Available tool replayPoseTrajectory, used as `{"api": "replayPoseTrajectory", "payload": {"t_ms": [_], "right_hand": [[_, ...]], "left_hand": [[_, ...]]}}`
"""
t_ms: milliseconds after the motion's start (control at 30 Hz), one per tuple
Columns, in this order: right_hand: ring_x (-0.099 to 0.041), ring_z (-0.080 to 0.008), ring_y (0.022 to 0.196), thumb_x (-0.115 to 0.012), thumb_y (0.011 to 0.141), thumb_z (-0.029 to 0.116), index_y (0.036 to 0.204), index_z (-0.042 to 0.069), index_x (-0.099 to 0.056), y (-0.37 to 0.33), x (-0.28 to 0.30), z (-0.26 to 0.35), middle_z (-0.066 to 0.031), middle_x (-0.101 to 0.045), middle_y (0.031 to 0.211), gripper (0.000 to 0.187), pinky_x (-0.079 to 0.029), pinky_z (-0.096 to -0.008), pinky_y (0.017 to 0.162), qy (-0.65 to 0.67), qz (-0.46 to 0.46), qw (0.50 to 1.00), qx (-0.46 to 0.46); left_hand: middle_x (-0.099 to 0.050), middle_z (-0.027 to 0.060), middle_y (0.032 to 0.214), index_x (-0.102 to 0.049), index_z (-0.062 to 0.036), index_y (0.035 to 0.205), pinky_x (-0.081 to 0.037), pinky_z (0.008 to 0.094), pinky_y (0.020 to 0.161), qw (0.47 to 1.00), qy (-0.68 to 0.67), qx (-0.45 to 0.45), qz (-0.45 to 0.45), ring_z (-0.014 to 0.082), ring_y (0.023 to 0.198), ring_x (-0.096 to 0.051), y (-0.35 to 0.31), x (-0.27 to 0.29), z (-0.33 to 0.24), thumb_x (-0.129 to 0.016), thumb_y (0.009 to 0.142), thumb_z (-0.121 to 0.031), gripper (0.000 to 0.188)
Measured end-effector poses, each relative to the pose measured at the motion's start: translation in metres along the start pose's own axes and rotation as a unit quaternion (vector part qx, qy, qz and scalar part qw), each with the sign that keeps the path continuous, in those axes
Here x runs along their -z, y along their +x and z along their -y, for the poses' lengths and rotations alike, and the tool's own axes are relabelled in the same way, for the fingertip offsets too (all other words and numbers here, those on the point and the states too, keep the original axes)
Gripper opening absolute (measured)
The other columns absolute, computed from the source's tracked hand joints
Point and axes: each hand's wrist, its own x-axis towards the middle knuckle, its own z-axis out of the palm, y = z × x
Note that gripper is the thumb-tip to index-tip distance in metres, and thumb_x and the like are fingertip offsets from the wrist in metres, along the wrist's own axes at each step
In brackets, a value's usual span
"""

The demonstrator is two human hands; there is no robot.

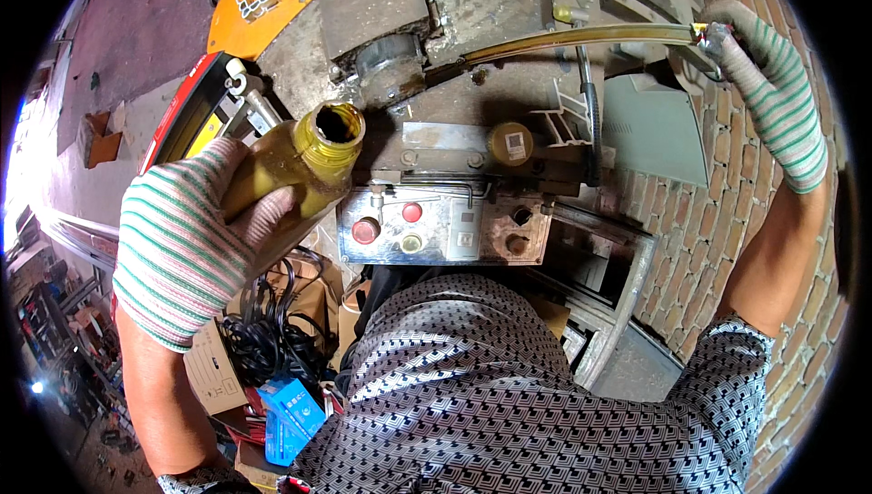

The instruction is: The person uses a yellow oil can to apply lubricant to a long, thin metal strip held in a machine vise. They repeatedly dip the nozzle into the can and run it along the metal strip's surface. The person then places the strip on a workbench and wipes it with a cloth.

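Note:
A gloved hand, my left hand [195, 235], is wrapped round a murky yellow plastic bottle [295, 163]. The bottle leans with its uncapped mouth pointing up and away; what is inside cannot be made out. Out at the far right, my right hand [763, 76], in a matching striped glove, closes on the end of a long narrow metal strip [581, 37]. Small metal and coloured bits show at its fingertips, too small to name. The strip's other end meets the machine [381, 67]. A round yellow-brown cap [510, 143] with a white square label lies on the machine's near side.
A control panel [445, 229] with red buttons and knobs faces me at the machine's front. An orange plate [263, 5] carries small metal pieces. Black cables [282, 321] and a blue box [292, 417] lie lower left. A metal frame [627, 303] stands right, beside brick paving [668, 222].

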Motion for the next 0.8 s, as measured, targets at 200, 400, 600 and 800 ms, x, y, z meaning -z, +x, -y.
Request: {"api": "replayPoseTrajectory", "payload": {"t_ms": [200, 400, 600, 800], "right_hand": [[-0.066, -0.0111, 0.095, -0.064, 0.103, 0.029, 0.137, 0.01, -0.064, 0.002, 0.002, 0.016, -0.0036, -0.072, 0.112, 0.039, -0.056, -0.0273, 0.085, 0.009, 0.026, 0.999, -0.029], [-0.066, -0.0109, 0.094, -0.063, 0.103, 0.03, 0.137, 0.01, -0.064, 0.0, -0.001, 0.042, -0.0042, -0.072, 0.11, 0.039, -0.056, -0.0276, 0.085, 0.051, 0.043, 0.998, -0.007], [-0.066, -0.0108, 0.094, -0.062, 0.104, 0.029, 0.136, 0.01, -0.064, 0.002, -0.001, 0.038, -0.0038, -0.071, 0.108, 0.038, -0.055, -0.0279, 0.084, 0.066, 0.049, 0.997, -0.014], [-0.063, -0.0071, 0.084, -0.059, 0.105, 0.03, 0.136, 0.01, -0.063, 0.0, -0.007, 0.042, -0.0025, -0.071, 0.1, 0.037, -0.053, -0.0251, 0.073, 0.09, 0.038, 0.995, -0.003]], "left_hand": [[-0.074, 0.0185, 0.082, -0.069, 0.0031, 0.105, -0.059, 0.0353, 0.067, 1.0, 0.013, 0.001, 0.007, 0.027, 0.075, -0.075, -0.001, 0.002, -0.003, -0.085, 0.082, -0.026, 0.04], [-0.074, 0.018, 0.083, -0.069, 0.0034, 0.106, -0.059, 0.0346, 0.069, 1.0, 0.001, 0.015, 0.009, 0.0253, 0.076, -0.075, 0.0, 0.001, -0.002, -0.084, 0.083, -0.026, 0.041], [-0.075, 0.0175, 0.084, -0.069, 0.0034, 0.107, -0.059, 0.0346, 0.069, 0.999, 0.003, 0.032, 0.021, 0.0247, 0.076, -0.076, -0.002, 0.002, -0.002, -0.084, 0.083, -0.027, 0.041], [-0.075, 0.0179, 0.083, -0.069, 0.0043, 0.107, -0.06, 0.0346, 0.068, 0.999, -0.026, 0.021, 0.021, 0.025, 0.075, -0.076, 0.0, 0.001, 0.001, -0.084, 0.083, -0.027, 0.042]]}}
